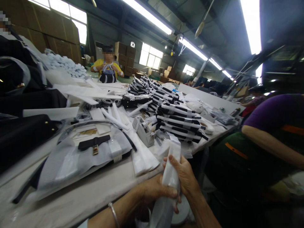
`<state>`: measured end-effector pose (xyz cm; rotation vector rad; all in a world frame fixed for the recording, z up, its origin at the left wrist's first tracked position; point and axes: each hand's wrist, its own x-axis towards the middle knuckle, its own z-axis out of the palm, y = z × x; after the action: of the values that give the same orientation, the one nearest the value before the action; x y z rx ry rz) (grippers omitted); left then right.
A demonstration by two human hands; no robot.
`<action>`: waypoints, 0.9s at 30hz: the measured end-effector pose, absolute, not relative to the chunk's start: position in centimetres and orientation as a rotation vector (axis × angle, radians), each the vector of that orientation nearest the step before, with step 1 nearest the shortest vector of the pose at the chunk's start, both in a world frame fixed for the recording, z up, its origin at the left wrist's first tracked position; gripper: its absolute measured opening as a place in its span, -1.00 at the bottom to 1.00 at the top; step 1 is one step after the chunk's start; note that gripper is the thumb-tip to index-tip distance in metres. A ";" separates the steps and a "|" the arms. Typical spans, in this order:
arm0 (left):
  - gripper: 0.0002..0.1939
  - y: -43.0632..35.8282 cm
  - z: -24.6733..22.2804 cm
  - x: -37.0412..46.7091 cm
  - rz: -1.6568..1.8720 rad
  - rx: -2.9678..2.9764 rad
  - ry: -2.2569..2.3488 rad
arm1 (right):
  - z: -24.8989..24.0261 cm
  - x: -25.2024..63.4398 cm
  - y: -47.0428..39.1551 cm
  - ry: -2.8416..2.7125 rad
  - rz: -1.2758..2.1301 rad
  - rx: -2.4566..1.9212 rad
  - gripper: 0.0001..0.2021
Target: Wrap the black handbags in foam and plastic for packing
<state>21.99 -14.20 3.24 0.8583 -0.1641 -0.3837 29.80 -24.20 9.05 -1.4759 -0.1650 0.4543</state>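
Observation:
A long white, partly see-through strip [171, 167] is held upright in front of me at the table's near edge. My left hand [158, 190] is closed round its lower part, thumb across the front. Higher up, my right hand [181, 172] grips the same strip from the right with its thumb on top. The strip's lower end hangs down below my hands. To the left lies a black bag [95, 142] wrapped in translucent white sheet, its gold clasp showing. Flat white sheets [144, 158] rest between the bag and my hands.
Wrapped black straps [178, 118] are stacked beyond my hands, beside a grey box [144, 131]. More black bags [28, 136] stand at the left. A person in yellow [108, 66] works across the table [95, 193]. Another person in purple [273, 114] bends close on the right.

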 end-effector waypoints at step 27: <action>-0.35 -12.1 5.5 23.0 -0.292 1.327 -0.189 | 6.9 30.7 -29.5 -0.657 1.178 -1.936 -0.92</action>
<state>23.04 -12.12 5.53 1.3275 -0.1893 -0.2915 30.66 -29.48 6.88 -1.9363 -0.6569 1.1781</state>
